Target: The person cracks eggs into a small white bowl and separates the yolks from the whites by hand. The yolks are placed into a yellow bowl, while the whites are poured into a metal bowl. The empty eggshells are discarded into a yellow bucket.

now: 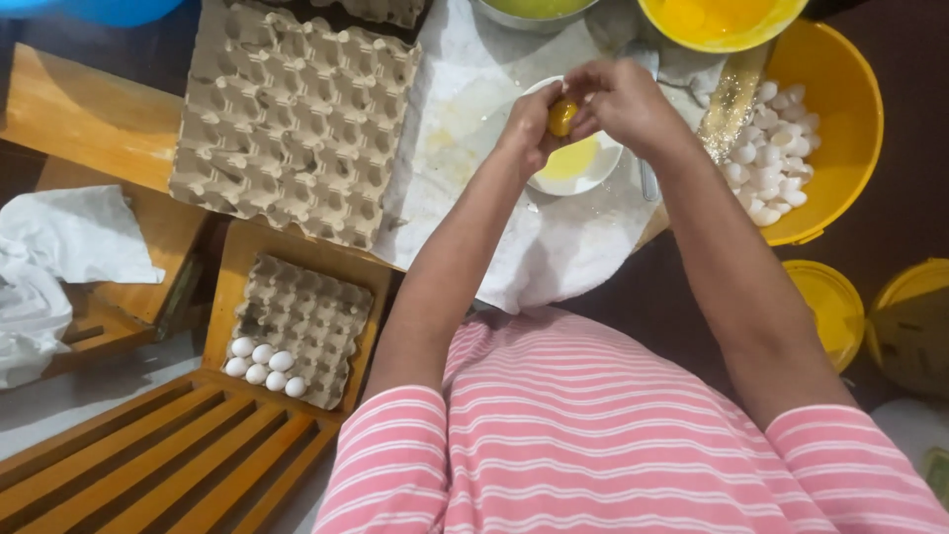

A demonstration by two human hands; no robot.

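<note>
Yellow yolk: pinched between left hand and right hand, both closed around it, directly above white bowl holding pale liquid, likely egg white. Shell halves cannot be made out at this distance.
White cloth: covers counter beneath the bowl.
Yellow bucket: right of the bowl, holds broken white shells.
Yellow basin: top edge, holds collected yolks.
Cardboard egg trays: empty stack, left of cloth.
Lower tray: in a wooden crate, a few white eggs at one corner.
Handling note: judged best to keep fingers loose and low over the bowl, so the white drains and the yolk stays whole.
</note>
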